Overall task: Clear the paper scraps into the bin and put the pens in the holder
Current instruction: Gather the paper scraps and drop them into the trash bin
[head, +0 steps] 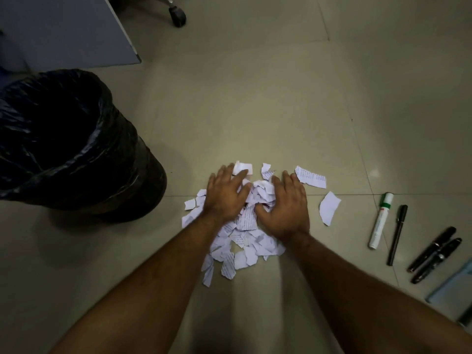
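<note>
Head view. Work surface: a tiled floor [255, 98], pale, with grout lines running across it.

Paper scraps [245, 226]: one loose pile of torn white pieces, some with writing, lies on the floor near the middle of the view. Two larger pieces sit apart from the pile on its right side: one written piece [311, 177] at the pile's far right, and one blank piece [329, 207] between the pile and the pens.

Left hand [226, 194]: palm down on the far left part of the pile, fingers extended and spread, touching the scraps. Nothing is clasped; the hand is flat and released.

Right hand [287, 205]: palm down on the far right part of the pile, fingers extended, thumb pointing toward the left hand. It also lies flat on the paper and grasps nothing. The two hands are near each other with scraps showing between them.

Bin [76, 149]: round, lined with a black plastic bag, standing upright on the floor left of the pile, near but not touching it. Its interior is too dark to inspect.

Pens: four items lie on the floor right of the pile, well apart from it. From left to right: a white marker [380, 221] with a green band, a slim black pen [397, 235], and two thick black pens [434, 258] lying side by side, touching.

A grey-blue flat object [452, 290] lies at the right edge of the view, cut off. A chair castor [178, 17] and a grey panel [63, 29] stand at the far edge.
</note>
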Available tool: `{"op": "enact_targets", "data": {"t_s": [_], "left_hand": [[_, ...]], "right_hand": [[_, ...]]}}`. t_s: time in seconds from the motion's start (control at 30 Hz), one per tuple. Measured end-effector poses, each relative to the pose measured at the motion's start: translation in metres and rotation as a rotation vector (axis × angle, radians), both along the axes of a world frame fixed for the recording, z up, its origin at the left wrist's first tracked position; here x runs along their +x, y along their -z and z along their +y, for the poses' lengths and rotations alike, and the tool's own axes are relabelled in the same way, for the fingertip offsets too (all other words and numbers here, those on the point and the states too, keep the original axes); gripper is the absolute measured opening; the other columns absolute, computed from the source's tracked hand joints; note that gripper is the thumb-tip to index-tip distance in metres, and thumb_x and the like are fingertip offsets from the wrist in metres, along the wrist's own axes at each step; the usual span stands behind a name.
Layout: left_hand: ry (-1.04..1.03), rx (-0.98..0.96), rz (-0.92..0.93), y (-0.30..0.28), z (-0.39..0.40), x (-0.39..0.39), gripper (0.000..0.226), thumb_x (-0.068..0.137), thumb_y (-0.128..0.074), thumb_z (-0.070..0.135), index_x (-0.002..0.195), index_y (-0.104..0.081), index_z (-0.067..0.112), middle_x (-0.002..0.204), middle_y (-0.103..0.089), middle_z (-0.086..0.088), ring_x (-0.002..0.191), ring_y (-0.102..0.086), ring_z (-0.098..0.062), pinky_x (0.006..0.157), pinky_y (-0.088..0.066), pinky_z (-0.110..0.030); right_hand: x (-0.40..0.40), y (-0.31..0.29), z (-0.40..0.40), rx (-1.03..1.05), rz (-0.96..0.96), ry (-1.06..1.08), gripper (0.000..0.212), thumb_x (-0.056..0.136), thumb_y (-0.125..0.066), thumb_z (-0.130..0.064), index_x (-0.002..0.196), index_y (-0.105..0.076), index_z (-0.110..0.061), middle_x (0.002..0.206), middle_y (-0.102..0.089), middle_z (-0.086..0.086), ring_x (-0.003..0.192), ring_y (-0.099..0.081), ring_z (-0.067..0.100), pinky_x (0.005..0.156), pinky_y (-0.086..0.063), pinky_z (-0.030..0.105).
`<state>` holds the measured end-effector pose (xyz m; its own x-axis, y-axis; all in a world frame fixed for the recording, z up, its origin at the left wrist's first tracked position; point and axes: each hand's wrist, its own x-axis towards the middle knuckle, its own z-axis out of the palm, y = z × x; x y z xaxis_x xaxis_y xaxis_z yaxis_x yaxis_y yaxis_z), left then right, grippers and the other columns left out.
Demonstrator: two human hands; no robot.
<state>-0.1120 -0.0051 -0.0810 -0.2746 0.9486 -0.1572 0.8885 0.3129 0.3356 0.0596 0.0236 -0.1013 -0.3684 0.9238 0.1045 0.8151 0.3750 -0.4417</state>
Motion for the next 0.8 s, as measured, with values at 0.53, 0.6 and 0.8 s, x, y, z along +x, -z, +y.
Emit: {"op": "enact_targets", "data": {"t_s": [0.53,0.6,0.8], "left_hand": [[-0.488,-0.068,0.007,-0.014,-0.06,0.027,0.059,0.096,-0.036,0.057,0.144,-0.041,0.023,0.151,-0.039,-0.012,0.137,-0.037,-0.034,0.109,-0.035,-0.051],[-0.47,0.042,0.022,-0.019,-0.053,0.027,0.055,0.097,-0.04,0.051,0.142,-0.043,0.021,0.148,-0.043,-0.013,0.132,-0.043,-0.034,0.106,-0.039,-0.048],[-0.084,-0.136,-0.037,-0.029,0.007,-0.004,0.062,0.093,-0.041,0.057,0.149,-0.033,0.032,0.155,-0.034,-0.007,0.14,-0.035,-0.032,0.11,-0.036,-0.047]], "right_hand": [[0.002,-0.018,0.002,-0.186,-0.038,-0.05,0.091,0.079,-0.023,-0.066,0.149,-0.041,-0.011,0.155,-0.035,0.023,0.145,-0.027,0.043,0.12,-0.02,0.05],[-0.009,-0.014,-0.009,-0.203,0.066,-0.191,0.086,0.083,-0.028,-0.063,0.149,-0.039,-0.01,0.151,-0.042,0.019,0.142,-0.035,0.039,0.119,-0.026,0.049],[-0.014,-0.012,-0.013,-0.174,0.16,-0.163,0.091,0.076,-0.043,-0.061,0.15,-0.039,-0.008,0.149,-0.048,0.015,0.139,-0.042,0.036,0.117,-0.03,0.048]]}}
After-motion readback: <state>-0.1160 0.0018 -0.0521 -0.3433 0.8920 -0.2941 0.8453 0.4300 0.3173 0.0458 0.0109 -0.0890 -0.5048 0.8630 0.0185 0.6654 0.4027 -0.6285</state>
